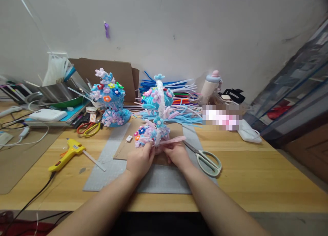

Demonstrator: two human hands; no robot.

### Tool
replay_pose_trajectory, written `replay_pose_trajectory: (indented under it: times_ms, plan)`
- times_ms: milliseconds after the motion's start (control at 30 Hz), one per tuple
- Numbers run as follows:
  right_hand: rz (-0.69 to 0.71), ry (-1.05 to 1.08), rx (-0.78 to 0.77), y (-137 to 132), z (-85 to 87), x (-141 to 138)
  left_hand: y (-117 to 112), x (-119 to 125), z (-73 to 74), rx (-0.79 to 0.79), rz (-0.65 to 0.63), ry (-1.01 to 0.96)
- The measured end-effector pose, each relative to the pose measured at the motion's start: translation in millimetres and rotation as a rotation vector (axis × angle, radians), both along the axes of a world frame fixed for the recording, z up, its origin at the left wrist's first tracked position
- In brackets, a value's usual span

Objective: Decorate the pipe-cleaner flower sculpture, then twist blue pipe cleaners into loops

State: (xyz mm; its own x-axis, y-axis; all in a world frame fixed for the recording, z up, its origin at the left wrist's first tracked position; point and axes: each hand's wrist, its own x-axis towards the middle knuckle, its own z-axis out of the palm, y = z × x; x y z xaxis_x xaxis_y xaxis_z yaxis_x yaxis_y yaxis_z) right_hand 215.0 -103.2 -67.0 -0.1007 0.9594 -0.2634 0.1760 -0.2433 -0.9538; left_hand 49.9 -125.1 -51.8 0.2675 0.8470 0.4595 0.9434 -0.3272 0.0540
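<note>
A fuzzy craft piece stands upright on a cardboard sheet [122, 150] in front of me. It has a blue top [166, 101], a white fuzzy stem [161, 106] and a base crowded with small flowers [143, 130]. My left hand [140, 161] is closed at the front of the base, fingertips pinched by the stem's foot. From there a pale pink pipe cleaner [176, 139] runs across to the right. My right hand [179, 154] is closed on it, fingers curled low against the base. My fingers partly hide the contact.
A yellow glue gun [69, 155] with a glue stick lies left; green-handled scissors [208, 162] lie right, on a grey mat [115, 176]. Behind are a second flowered piece [110, 99], loose pipe cleaners [189, 116], red-and-yellow scissors [91, 129] and a bottle [210, 87].
</note>
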Motion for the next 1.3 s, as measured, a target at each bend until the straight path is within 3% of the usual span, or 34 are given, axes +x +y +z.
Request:
replay_pose_trajectory:
  times_ms: [167, 333, 433, 600, 700, 933, 1067, 1167, 1233, 1300]
  plan:
    - [-0.037, -0.03, 0.039, -7, -4.0, -7, -15, -12, 12.0, -0.164, -0.065, -0.34]
    - [-0.011, 0.045, -0.037, -16, 8.6, -20, -23, -46, 22.8, -0.214, -0.05, -0.628]
    - [-0.015, 0.084, -0.085, -18, 15.2, -25, -14, -70, 38.2, -0.214, 0.021, -0.826]
    - [-0.037, 0.114, -0.066, -19, 12.8, -29, 18, -102, 75.9, -0.097, 0.007, -1.164]
    - [-0.038, 0.113, -0.046, -20, 10.3, -29, 42, -122, 80.0, -0.05, 0.029, -1.131]
    - [-0.027, 0.083, -0.034, -21, 8.5, -29, 88, -162, 48.2, -0.329, 0.081, -0.616]
    - [-0.033, 0.056, -0.031, -21, 8.7, -31, 92, -173, 57.0, -0.359, 0.136, -0.461]
    - [-0.037, 0.048, -0.028, -21, 8.8, -32, 72, -155, 70.2, -0.27, 0.258, -0.371]
    - [-0.033, 0.057, -0.028, -21, 8.3, -32, 47, -123, 71.2, -0.207, 0.287, -0.313]
    - [-0.022, 0.073, -0.033, -20, 7.4, -31, 18, -82, 62.4, -0.306, 0.094, -0.362]
